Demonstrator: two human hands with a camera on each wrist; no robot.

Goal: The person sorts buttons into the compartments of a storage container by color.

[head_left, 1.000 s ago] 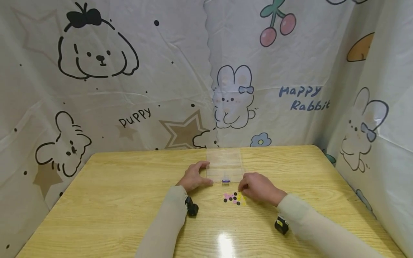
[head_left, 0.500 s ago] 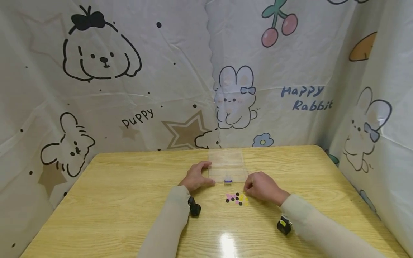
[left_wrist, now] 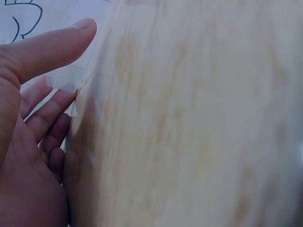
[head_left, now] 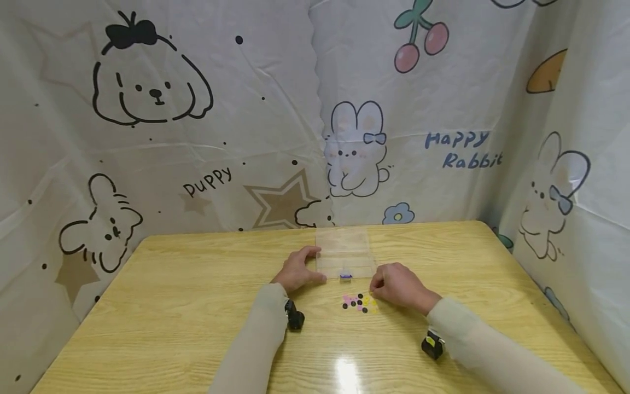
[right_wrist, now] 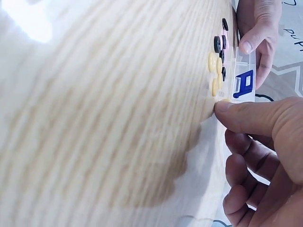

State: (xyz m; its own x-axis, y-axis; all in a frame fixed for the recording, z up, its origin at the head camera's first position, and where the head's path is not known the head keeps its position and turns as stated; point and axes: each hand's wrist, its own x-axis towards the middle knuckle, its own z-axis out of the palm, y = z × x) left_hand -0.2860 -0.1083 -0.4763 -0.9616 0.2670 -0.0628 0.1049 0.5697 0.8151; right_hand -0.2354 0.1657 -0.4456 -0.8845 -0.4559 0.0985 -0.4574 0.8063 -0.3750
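Probably picking buttons: right hand (head_left: 400, 285) fingers bunched beside yellow buttons (right_wrist: 211, 62), can't tell if gripping; left hand (head_left: 295, 271) loosely spread at clear plastic box (head_left: 342, 264). Next needs firm pinch.

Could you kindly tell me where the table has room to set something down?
Bare tabletop lies between the left hand and the left edge, and right of the right hand. It is crowded between the hands, with the clear box and small discs.
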